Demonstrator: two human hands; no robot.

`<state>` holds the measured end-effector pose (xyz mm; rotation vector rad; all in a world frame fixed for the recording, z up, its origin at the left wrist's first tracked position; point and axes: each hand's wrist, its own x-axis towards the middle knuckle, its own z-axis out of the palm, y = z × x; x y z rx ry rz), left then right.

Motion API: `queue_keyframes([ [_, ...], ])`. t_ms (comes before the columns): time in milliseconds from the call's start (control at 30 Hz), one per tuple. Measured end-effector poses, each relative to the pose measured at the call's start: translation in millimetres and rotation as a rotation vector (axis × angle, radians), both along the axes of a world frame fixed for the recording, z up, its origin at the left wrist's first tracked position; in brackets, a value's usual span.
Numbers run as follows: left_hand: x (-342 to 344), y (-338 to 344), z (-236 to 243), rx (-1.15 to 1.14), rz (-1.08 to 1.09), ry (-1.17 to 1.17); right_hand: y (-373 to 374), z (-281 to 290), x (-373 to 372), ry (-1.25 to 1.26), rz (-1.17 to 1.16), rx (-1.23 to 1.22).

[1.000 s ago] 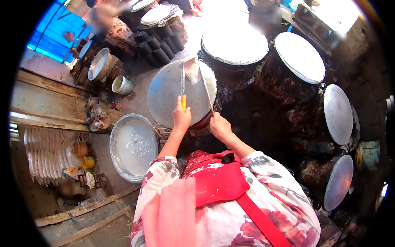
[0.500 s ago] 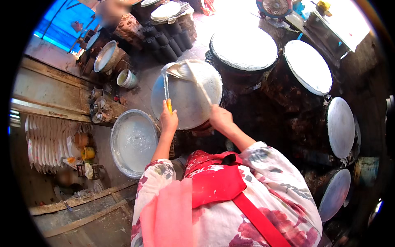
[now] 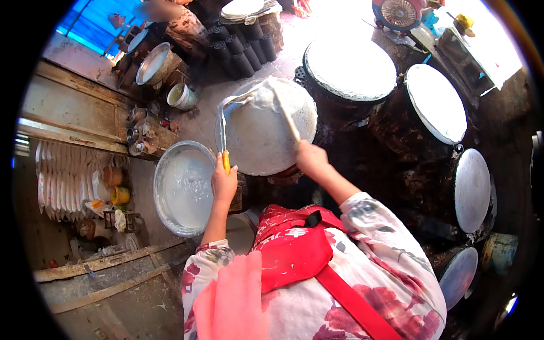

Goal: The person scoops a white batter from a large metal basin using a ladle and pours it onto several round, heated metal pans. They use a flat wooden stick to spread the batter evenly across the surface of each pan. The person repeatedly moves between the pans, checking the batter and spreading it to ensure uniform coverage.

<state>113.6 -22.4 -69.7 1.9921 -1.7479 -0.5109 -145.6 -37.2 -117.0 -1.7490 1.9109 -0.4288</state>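
My left hand point(image 3: 224, 184) is closed round the yellow handle of a long, narrow spatula point(image 3: 226, 161), its blade smeared white. My right hand point(image 3: 313, 158) grips a thin pale stick point(image 3: 287, 118). Between the far ends of the two tools, a thin, wet-looking white sheet point(image 3: 255, 97) lies bunched, over the far part of a round, pale griddle point(image 3: 263, 144). Whether the sheet touches the griddle I cannot tell. Left of the griddle, near my left forearm, stands a wide metal basin point(image 3: 160, 190) of milky liquid.
Several round white-topped griddles point(image 3: 350, 68) curve along the right side. A fan point(image 3: 398, 13) stands at the far right. Dark cylindrical briquettes point(image 3: 243, 55) are stacked beyond the griddle, with a white bucket point(image 3: 182, 97) to their left. Another person point(image 3: 184, 28) is at the far left.
My hands have moved a little apart. The spatula has shifted left and nearer, the stick's far end stands further right, and the white sheet spans wider between them. The whole view has shifted slightly.
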Motion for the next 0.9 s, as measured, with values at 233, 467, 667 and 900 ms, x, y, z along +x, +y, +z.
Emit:
queue_keyframes([
  [233, 7, 30, 16, 0.03, 0.039, 0.07, -30, 10, -25, 0.097, 0.112, -0.002],
  [467, 10, 43, 11, -0.037, -0.009, 0.09, -27, -4, 13, 0.139, 0.379, -0.123],
  [667, 45, 70, -15, -0.071, 0.019, 0.152, -61, 15, -29, 0.176, 0.248, -0.09],
  [900, 16, 99, 36, 0.156, 0.298, 0.601, -54, 29, -4, 0.223, 0.447, -0.069],
])
